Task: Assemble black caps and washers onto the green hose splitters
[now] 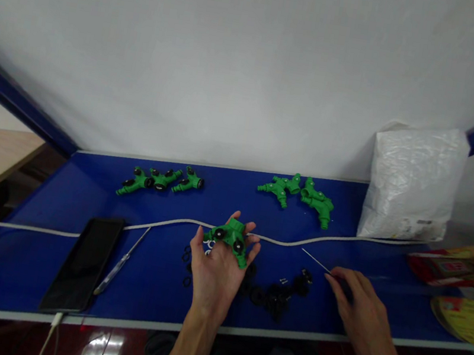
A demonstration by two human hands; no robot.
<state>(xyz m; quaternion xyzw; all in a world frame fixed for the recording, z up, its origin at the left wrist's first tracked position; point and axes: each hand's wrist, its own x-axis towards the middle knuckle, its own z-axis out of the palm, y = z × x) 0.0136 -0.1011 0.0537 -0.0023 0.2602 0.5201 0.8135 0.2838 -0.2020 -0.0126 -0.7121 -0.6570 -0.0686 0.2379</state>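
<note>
On the upturned palm of my left hand (215, 279) rests a green Y-shaped hose splitter (233, 232) with two black knobs, the fingers curled round it. My right hand (359, 302) is closed at the right, pinching a thin metal rod like a screwdriver shaft (316, 259); its far end is hidden in the fingers. Between the hands lie black plastic caps (275, 297) and a few small screws (283, 281). Black rings (187, 282) lie left of my left wrist, with white rings (209, 245) partly hidden behind the thumb.
Green splitters with black knobs (191, 181) lie at the back left, and knobless green ones (317, 203) at the back right. A white cable (321, 239) crosses the blue table (146, 295). A phone (83, 264), a screwdriver (114, 272), a white plastic package (413, 184) and colourful packets (466, 265) flank the hands.
</note>
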